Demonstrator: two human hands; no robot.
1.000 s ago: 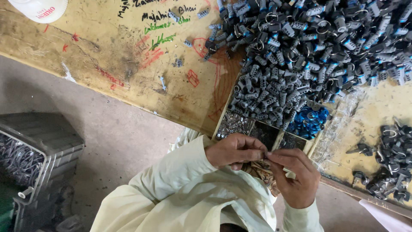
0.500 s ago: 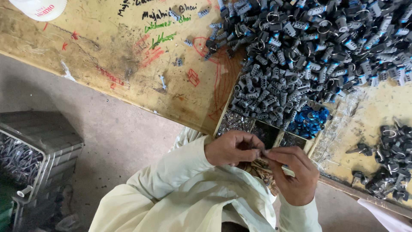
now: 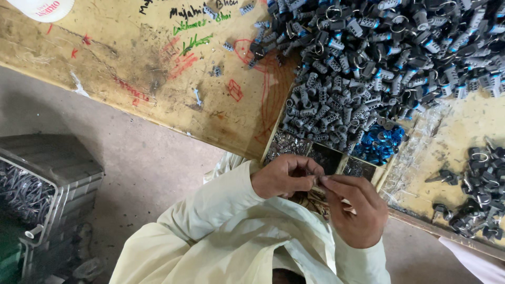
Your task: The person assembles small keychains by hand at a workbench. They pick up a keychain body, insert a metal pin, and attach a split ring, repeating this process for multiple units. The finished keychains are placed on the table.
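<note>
While the head camera is looking straight down, the left hand (image 3: 281, 176) and the right hand (image 3: 355, 210) are meeting fingertip to fingertip just below the bench edge, both pinching one small part (image 3: 317, 180) between them. The part is sitting right at the fingertips of both hands, mostly hidden by them, so its shape is hard to tell. Both hands are curled tight around it, thumbs pressing against forefingers.

Just beyond the hands, three small compartments are lying side by side in the bench (image 3: 131, 73): two are holding dark metal bits (image 3: 286, 144), and the right one is holding a small heap of blue rings (image 3: 380, 143). Farther away, one big pile of grey plastic pieces (image 3: 368, 58) is spreading across the bench, too many to count. A second, smaller pile of dark pieces (image 3: 481, 189) is lying at the right edge. At the left, one grey crate (image 3: 47, 179) is standing on the floor, holding metal parts. One white cap (image 3: 44, 8) is showing at the far left corner.
</note>
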